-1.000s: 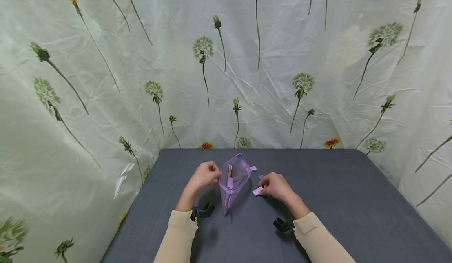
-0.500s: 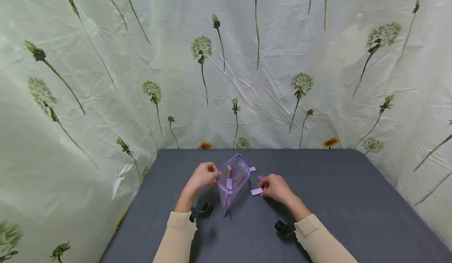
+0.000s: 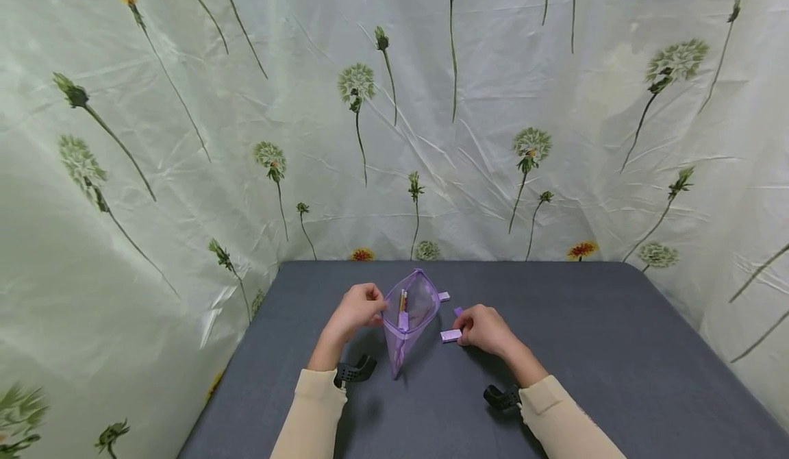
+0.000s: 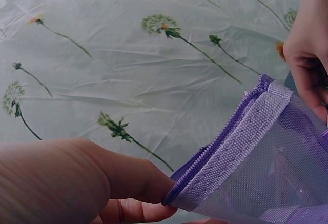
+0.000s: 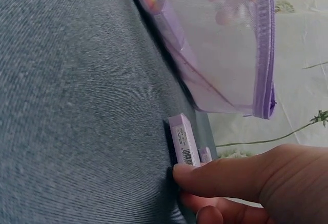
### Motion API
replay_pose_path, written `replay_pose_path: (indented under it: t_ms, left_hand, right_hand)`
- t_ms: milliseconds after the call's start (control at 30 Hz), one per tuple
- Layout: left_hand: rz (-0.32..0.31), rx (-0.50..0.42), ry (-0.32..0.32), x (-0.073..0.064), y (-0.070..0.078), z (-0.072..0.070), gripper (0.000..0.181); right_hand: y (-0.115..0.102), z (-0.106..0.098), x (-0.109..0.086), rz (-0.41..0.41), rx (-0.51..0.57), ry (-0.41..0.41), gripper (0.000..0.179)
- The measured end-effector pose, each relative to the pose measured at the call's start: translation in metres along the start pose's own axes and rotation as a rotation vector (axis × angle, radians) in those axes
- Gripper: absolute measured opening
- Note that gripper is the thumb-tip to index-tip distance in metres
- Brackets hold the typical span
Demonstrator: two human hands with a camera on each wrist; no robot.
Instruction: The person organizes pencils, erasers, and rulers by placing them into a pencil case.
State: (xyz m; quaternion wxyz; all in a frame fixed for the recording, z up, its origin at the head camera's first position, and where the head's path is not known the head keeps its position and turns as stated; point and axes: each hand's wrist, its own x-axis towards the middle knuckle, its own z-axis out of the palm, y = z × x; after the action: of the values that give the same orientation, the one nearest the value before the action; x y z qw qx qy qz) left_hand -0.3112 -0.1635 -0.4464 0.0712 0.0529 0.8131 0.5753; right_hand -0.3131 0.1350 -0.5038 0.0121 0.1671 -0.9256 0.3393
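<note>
My left hand (image 3: 359, 306) pinches the rim of a purple mesh zip pouch (image 3: 398, 355), which stands with its mouth spread. Inside are pencils (image 3: 403, 301) and a lilac block (image 3: 403, 321). The left wrist view shows the thumb and fingers at the end of the pouch's zipper (image 4: 215, 144). To the right of the pouch, my right hand (image 3: 487, 330) pinches one end of a small lilac eraser-shaped block (image 3: 451, 336). A barcode label shows on this block (image 5: 183, 139) in the right wrist view, where it lies at the table surface. The fingers behind it are partly hidden.
Another small lilac block (image 3: 444, 296) lies behind the pouch's right side. A small purple piece (image 3: 458, 312) lies just beyond my right fingers, partly covered. The dark grey table (image 3: 579, 349) ends at a flower-printed curtain (image 3: 481, 89).
The lilac block in my right hand has turned from slanted to nearly level. My left hand keeps its hold on the pouch rim, and the pouch stands as before.
</note>
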Motion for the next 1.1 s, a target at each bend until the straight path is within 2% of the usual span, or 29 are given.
replay_pose_path:
  t_ms: [167, 633, 1100]
  left_hand:
    - [-0.004, 0.004, -0.001, 0.000, 0.000, 0.001, 0.011]
    - [-0.010, 0.015, 0.011, 0.000, 0.002, 0.001, 0.011]
    - [-0.005, 0.026, 0.018, 0.000, -0.001, 0.000, 0.012]
  right_hand:
    - [-0.003, -0.004, 0.000, 0.031, 0.016, -0.008, 0.018]
    - [-0.012, -0.022, 0.002, 0.043, 0.064, 0.004, 0.020]
    - [-0.028, -0.043, 0.006, 0.072, 0.085, 0.054, 0.016]
